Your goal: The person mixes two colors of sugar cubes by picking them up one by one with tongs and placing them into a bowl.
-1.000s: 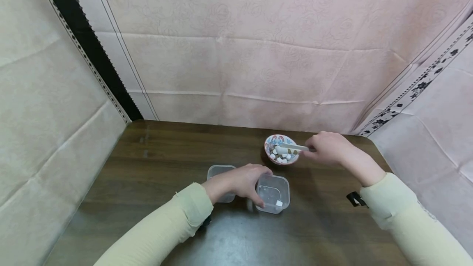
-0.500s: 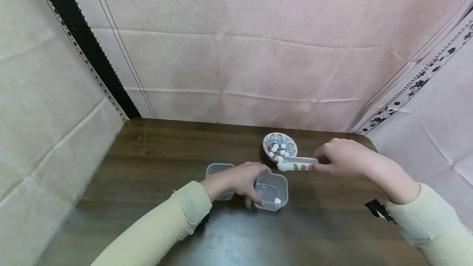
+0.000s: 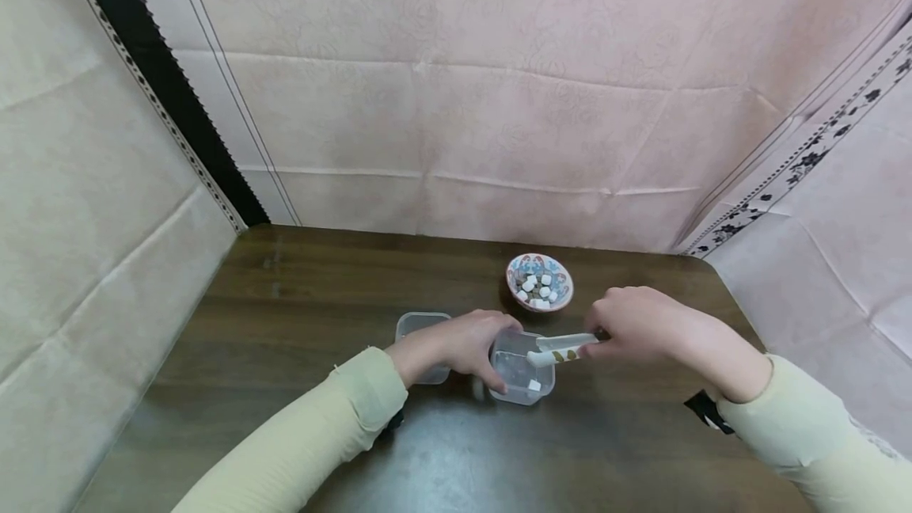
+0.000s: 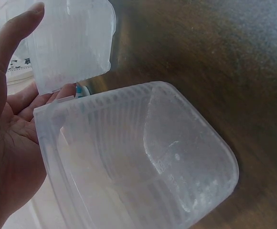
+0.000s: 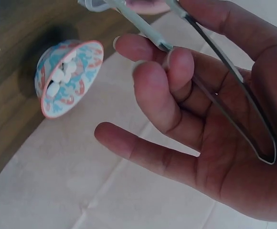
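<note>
In the head view my left hand (image 3: 466, 345) holds the rim of a clear plastic container (image 3: 507, 370) between thumb and fingers. One small white cube (image 3: 534, 386) lies inside it. My right hand (image 3: 637, 327) grips tongs (image 3: 559, 355) with white, leaf-patterned tips, which hover over that container. Whether the tips pinch a cube is too small to tell. The right wrist view shows the fingers around the tongs (image 5: 142, 25). In the left wrist view the thumb lies against the held container (image 4: 76, 43).
A second clear container (image 3: 420, 321) stands left of the first, partly behind my left hand and wrist. Beyond them a patterned bowl (image 3: 540, 262) holds several white cubes. Pale cloth (image 3: 456, 125) hangs at the back and sides of the wooden table (image 3: 321, 283).
My right hand has drawn the tongs out of the bowl and toward me, over the held container. A white cube showed at the tips half a second ago. My left hand stays in place.
</note>
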`<state>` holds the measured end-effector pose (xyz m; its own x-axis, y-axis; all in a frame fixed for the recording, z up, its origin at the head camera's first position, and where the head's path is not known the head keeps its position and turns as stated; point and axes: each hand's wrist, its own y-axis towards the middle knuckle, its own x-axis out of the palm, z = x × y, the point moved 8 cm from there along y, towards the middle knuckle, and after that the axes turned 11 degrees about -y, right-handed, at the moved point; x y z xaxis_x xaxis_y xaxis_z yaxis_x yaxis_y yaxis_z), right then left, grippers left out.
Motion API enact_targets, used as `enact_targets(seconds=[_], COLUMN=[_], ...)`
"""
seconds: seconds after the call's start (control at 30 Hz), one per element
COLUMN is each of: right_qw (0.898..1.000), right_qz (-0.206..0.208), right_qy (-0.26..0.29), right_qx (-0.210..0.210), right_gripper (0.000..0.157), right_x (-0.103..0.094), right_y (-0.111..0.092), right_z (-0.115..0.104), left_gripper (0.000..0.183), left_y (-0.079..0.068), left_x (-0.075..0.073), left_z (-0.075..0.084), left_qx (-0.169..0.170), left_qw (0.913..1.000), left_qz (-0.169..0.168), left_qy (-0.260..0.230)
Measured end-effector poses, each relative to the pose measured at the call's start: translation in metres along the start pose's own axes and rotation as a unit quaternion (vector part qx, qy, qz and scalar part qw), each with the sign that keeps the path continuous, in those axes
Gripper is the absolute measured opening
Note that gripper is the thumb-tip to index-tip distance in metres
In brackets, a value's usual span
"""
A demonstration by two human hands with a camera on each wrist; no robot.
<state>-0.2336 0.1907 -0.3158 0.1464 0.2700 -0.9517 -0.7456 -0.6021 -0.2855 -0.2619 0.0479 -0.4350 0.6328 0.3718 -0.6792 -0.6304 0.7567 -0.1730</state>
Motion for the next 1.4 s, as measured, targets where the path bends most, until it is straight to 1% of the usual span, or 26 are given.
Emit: enact_targets(seconds=[0.1,0.27,0.37,0.5,0.6,0.8,0.97,1.17,1.3,1.4], right_qw=[1.0,0.999,0.998,0.997,0.995,0.991,0.986,0.984,0.986,0.989], right_qz=[-0.011,-0.029,-0.049,-0.07,-0.081,-0.099,-0.119,-0.121,-0.106,-0.084], right_qy=[-0.001,-0.02,-0.023,-0.035,-0.05,-0.094,-0.119,-0.131,-0.129,-0.123], right_qx=[-0.012,-0.026,-0.023,-0.013,-0.008,-0.008,-0.005,-0.01,-0.017,-0.02], right_gripper=[0.029,0.029,0.032,0.04,0.042,0.034,0.025,0.025,0.025,0.029], right_x=[0.004,0.008,0.012,0.014,0.015,0.013,0.016,0.019,0.015,0.012], right_y=[0.007,0.019,0.024,0.029,0.032,0.039,0.044,0.045,0.042,0.04], right_z=[-0.008,-0.018,-0.022,-0.026,-0.03,-0.042,-0.049,-0.051,-0.05,-0.047], left_gripper=[0.085,0.085,0.085,0.085,0.085,0.086,0.086,0.085,0.085,0.085], left_y=[0.0,-0.001,-0.001,-0.001,-0.001,-0.001,-0.001,-0.002,-0.002,-0.002], left_x=[0.0,0.001,0.0,0.0,0.0,-0.001,0.0,0.0,0.0,-0.001], left_z=[0.0,0.001,0.002,0.003,0.002,0.0,-0.001,0.0,0.002,0.002], left_qx=[-0.001,0.001,0.004,0.005,0.002,0.001,-0.001,-0.004,0.001,0.005], left_qw=[1.0,1.0,1.0,1.0,1.0,1.0,0.9999,0.9999,1.0,1.0], left_qz=[-0.001,0.002,0.004,0.001,-0.002,-0.003,-0.005,-0.006,-0.004,-0.003], left_qy=[0.004,0.007,0.006,0.007,0.004,-0.005,-0.012,-0.013,-0.007,0.001])
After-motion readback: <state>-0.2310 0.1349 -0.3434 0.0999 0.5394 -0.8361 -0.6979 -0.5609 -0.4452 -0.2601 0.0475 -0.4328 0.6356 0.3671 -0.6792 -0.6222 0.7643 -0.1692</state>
